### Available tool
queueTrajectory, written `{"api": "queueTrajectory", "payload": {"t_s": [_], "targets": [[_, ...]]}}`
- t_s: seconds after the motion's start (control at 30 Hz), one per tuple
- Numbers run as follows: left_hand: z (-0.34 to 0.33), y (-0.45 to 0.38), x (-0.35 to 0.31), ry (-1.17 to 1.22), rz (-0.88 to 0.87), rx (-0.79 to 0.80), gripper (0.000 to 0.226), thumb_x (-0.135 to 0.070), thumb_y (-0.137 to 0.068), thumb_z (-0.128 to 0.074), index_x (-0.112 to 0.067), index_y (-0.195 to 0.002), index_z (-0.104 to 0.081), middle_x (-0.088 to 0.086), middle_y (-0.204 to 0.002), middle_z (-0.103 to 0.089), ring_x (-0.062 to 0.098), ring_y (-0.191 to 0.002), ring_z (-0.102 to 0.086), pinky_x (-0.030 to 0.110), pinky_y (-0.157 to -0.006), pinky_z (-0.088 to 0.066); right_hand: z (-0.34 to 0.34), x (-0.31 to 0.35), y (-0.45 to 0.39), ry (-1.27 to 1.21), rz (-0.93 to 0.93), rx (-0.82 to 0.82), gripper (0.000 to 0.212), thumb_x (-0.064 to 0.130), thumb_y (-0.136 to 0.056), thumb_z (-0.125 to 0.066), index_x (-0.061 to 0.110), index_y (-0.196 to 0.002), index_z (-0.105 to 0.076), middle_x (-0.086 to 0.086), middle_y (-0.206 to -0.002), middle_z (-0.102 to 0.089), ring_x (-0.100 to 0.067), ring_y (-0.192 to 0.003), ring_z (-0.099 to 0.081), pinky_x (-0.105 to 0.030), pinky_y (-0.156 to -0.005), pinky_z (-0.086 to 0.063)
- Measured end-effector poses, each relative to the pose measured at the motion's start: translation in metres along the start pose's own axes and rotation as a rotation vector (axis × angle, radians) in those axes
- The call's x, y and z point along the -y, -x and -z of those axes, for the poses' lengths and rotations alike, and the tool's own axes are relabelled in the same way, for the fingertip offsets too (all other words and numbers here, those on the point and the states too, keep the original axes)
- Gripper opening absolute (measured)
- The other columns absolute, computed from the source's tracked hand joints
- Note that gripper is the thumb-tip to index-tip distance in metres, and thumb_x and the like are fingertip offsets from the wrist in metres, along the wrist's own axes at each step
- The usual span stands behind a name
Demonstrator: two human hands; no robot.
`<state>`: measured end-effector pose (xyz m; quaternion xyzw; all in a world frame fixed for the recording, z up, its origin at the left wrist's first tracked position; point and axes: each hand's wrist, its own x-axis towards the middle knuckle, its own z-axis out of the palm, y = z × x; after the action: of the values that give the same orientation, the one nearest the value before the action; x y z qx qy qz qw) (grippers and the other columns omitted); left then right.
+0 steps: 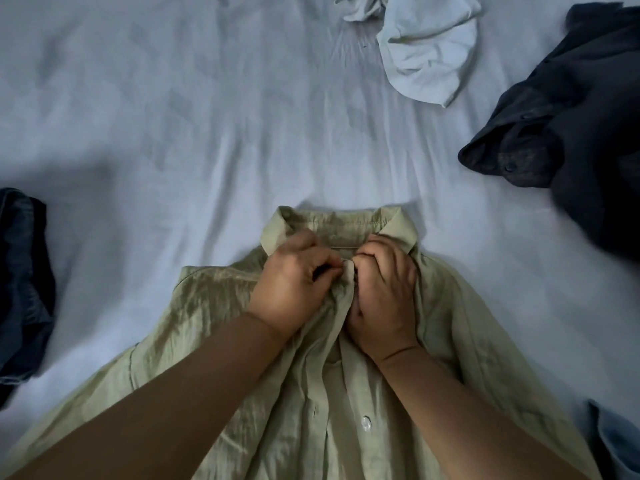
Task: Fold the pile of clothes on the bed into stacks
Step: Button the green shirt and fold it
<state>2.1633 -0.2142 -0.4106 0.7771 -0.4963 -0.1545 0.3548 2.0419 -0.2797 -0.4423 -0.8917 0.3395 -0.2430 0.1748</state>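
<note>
— Green, thin and crinkled: the shirt (221,320) lies front-up on the bed (173,116), collar (391,221) away from the person, right in the near middle.

— How will it handle?

— Light and limp, I'd judge. It will slump and crease rather than hold a fold, so take it by the firmer parts: collar, shoulder seams, the button strip.

— And the hands?

— Both are curled together just under the collar. The left hand (294,282) pinches the strip's edge between thumb and fingertip; the right hand (384,292) has its fingers tucked round the opposite edge. Probably doing up the top button, though the button itself is hidden behind the fingers.

— What else can't you see?

— The hem and both sleeve ends run out of frame below. One button (366,422) shows lower down. Around it: white cloth (426,60) bunched far off, a dark shirt (571,126) heaped at right, denim (24,282) cut by the left edge, and a blue scrap (620,445) at the near right corner, too little showing to name.
</note>
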Motion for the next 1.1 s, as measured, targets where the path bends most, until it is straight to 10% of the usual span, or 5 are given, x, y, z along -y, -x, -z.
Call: {"api": "queueTrajectory", "payload": {"t_s": [0.4, 0.6, 1.1], "targets": [[-0.001, -0.006, -0.001, -0.139, -0.088, 0.184, 0.027, -0.018, -0.082, -0.043, -0.002, -0.077, -0.063, 0.011, -0.081, -0.055, 0.027, -0.069, -0.055, 0.032, -0.066, -0.048, 0.004, 0.003, -0.001, -0.126, -0.022, -0.01, 0.029, 0.022, -0.078, -0.048, 0.02, -0.106, -0.056, -0.009, -0.107, -0.059, -0.027, -0.112, -0.05, -0.044, -0.092, -0.037], [0.0, -0.007, 0.002, -0.109, -0.093, 0.194, 0.022, -0.02, -0.08, -0.043, -0.006, -0.077, -0.061, 0.006, -0.083, -0.052, 0.019, -0.073, -0.052, 0.026, -0.072, -0.042, -0.001, -0.001, 0.001, -0.053, 0.01, -0.072, 0.004, 0.004, -0.072, -0.062, 0.007, -0.073, -0.062, -0.012, -0.099, -0.062, -0.03, -0.109, -0.055, -0.041, -0.087, -0.041], [0.012, -0.027, 0.011, 0.013, -0.024, 0.42, 0.023, -0.005, -0.084, -0.062, -0.022, -0.074, -0.051, -0.017, -0.079, -0.042, -0.003, -0.075, -0.045, 0.004, -0.071, -0.032, 0.0, 0.002, 0.0, -0.051, 0.035, -0.095, 0.012, 0.022, -0.084, -0.048, 0.016, -0.09, -0.056, -0.007, -0.104, -0.059, -0.025, -0.109, -0.05, -0.04, -0.083, -0.037]]}}
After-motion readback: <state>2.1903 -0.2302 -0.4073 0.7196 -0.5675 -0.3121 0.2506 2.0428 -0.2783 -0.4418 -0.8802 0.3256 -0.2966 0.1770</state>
